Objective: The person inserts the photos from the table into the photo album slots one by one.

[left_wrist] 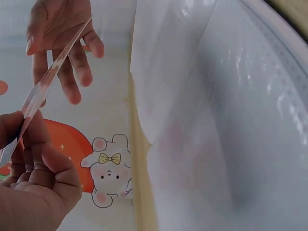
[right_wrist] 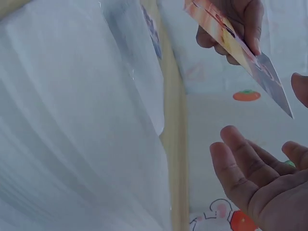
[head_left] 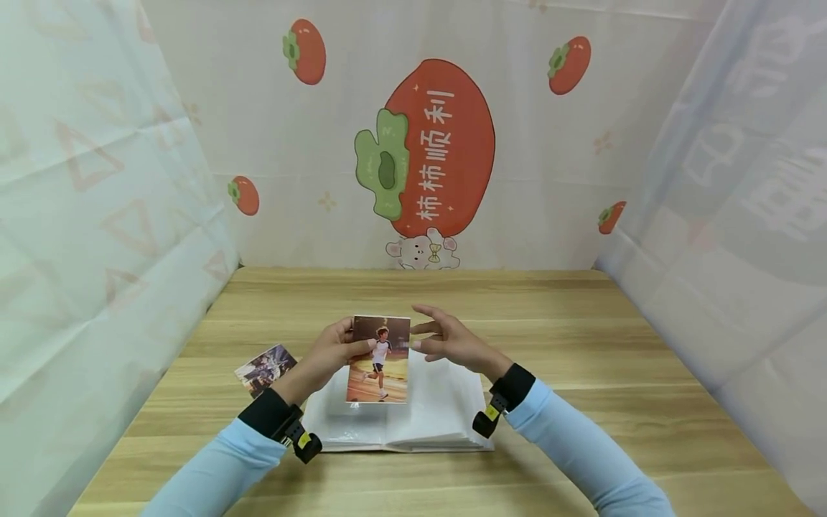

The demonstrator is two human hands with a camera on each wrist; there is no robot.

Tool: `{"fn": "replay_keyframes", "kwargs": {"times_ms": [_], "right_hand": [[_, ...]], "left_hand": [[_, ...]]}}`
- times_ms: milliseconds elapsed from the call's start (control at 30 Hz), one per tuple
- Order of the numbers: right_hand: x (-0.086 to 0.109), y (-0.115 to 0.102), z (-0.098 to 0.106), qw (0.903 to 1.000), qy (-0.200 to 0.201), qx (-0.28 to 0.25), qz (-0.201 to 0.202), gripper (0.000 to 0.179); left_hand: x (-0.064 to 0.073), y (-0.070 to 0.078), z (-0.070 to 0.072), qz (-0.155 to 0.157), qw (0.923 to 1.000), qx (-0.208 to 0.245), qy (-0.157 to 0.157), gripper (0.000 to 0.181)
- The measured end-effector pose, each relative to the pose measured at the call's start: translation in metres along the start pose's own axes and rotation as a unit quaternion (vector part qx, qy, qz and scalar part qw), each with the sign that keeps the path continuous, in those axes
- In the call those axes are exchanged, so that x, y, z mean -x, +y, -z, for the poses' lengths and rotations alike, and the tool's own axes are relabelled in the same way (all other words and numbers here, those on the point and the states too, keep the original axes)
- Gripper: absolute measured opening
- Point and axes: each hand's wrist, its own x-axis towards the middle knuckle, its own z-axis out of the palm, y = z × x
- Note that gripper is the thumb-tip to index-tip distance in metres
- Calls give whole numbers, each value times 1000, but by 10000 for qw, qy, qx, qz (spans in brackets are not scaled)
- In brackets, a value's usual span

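Observation:
My left hand [head_left: 334,355] pinches a photo [head_left: 390,370] of a runner by its left edge, thumb on the front and fingers behind. The photo is held up over an open photo album [head_left: 446,402] with clear or white sleeve pages. Just right of the photo, my right hand [head_left: 455,340] has its fingers spread and apart from it. In the left wrist view the photo [left_wrist: 53,70] appears edge-on, and in the right wrist view its picture side [right_wrist: 231,36] slants toward the spread right hand [right_wrist: 274,187].
A second photo [head_left: 266,368] lies on the wooden table [head_left: 555,316] left of the album, partly behind the left forearm. Printed cloth with persimmons [head_left: 446,143] hangs at the back, and more cloth stands along both sides.

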Motion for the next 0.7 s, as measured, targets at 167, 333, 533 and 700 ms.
{"fn": "replay_keyframes", "kwargs": {"times_ms": [167, 333, 533, 700], "right_hand": [[-4, 2, -12, 9983, -81, -565, 125, 70], [-7, 7, -21, 9977, 74, -536, 411, 62], [-9, 10, -25, 9976, 271, -380, 506, 52], [-9, 8, -26, 9977, 292, -369, 493, 54]], "left_hand": [[-1, 1, -6, -74, 10000, 12, -62, 41], [-1, -3, -8, -58, 9999, -2, -89, 40], [0, -6, -7, -33, 10000, -61, -45, 39], [0, -5, -6, -25, 9999, -128, -54, 40]]}}
